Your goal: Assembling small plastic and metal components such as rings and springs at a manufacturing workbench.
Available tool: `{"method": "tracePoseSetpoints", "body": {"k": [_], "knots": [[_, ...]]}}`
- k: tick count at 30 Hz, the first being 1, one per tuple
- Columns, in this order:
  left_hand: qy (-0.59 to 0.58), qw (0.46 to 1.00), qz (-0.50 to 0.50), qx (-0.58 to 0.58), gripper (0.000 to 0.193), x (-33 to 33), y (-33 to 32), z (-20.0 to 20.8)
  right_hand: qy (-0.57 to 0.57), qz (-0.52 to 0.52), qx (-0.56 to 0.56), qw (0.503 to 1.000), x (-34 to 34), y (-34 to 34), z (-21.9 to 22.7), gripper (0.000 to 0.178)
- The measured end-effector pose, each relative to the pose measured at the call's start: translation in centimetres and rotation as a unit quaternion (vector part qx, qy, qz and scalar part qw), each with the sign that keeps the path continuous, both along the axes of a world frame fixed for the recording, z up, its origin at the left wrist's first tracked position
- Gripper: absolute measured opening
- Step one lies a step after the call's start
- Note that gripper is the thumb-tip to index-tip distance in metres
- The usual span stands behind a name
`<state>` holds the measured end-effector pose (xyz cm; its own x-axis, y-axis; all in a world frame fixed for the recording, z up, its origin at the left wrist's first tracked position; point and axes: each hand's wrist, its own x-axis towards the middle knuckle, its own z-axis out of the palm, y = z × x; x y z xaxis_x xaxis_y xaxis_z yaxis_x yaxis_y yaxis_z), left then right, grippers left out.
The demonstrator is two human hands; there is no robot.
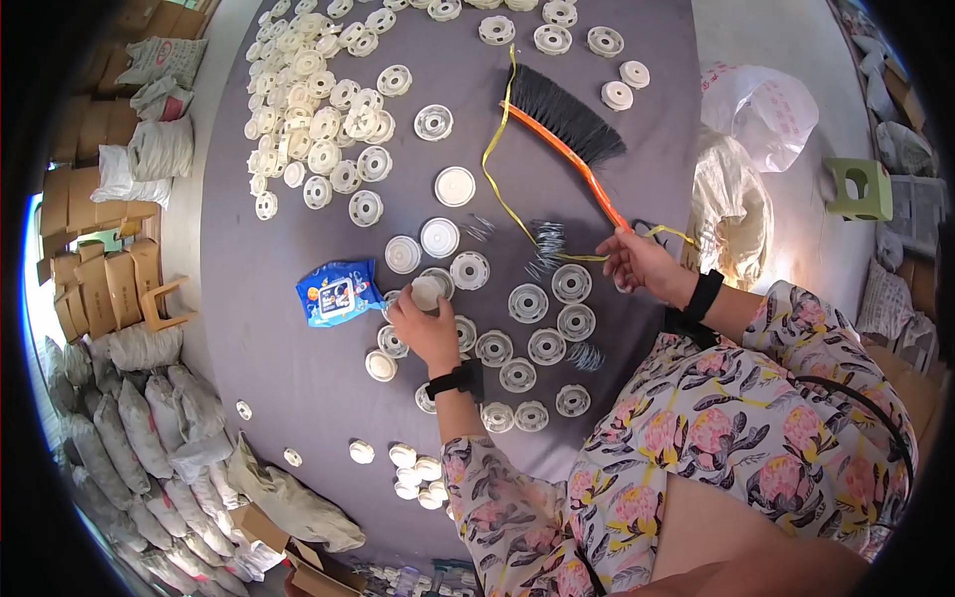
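My left hand [426,330] is closed round a white round plastic cap [428,292], above several white plastic wheel-like rings with open centres [470,270]. My right hand [645,265] has its fingers curled beside the lower end of an orange-handled brush [577,164] with black bristles; what the fingers hold, if anything, is hidden. A yellow strap [494,179] runs from the brush towards my right fingers. Just left of that hand lies a cluster of thin metal springs [547,247], with more springs [585,356] nearer me. A blue wipes packet [338,294] lies left of my left hand.
A large heap of white plastic parts [298,99] covers the far left of the grey table [288,388]. Smaller white caps [406,468] lie at the near left. Sacks [149,428] and cartons line the left side; plastic bags [761,114] and a green stool [858,189] stand right.
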<state>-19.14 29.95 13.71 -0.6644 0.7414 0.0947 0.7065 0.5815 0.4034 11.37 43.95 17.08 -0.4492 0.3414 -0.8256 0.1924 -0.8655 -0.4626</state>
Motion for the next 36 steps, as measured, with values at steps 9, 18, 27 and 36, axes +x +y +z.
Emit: {"method": "tracePoseSetpoints", "body": {"k": [9,18,27,36], "knots": [[-0.054,0.998,-0.032,-0.007,0.044,-1.8,-2.0,-2.2,-0.053,-0.029,0.029,0.998,2.2,0.3,0.1,0.046],[0.039,0.983,0.095,-0.153,0.064,-10.4,-13.4,-7.6,-0.074,-0.051,0.076,0.993,4.2,0.2,-0.6,0.043],[0.043,0.945,0.172,-0.276,0.060,-8.4,-13.4,-5.2,-0.260,-0.150,0.163,0.940,15.3,1.4,-6.5,0.037],[-0.445,0.791,0.348,0.235,0.045,-4.1,-13.8,-1.2,-0.393,0.050,0.126,0.909,25.2,0.9,-16.0,0.029]]}}
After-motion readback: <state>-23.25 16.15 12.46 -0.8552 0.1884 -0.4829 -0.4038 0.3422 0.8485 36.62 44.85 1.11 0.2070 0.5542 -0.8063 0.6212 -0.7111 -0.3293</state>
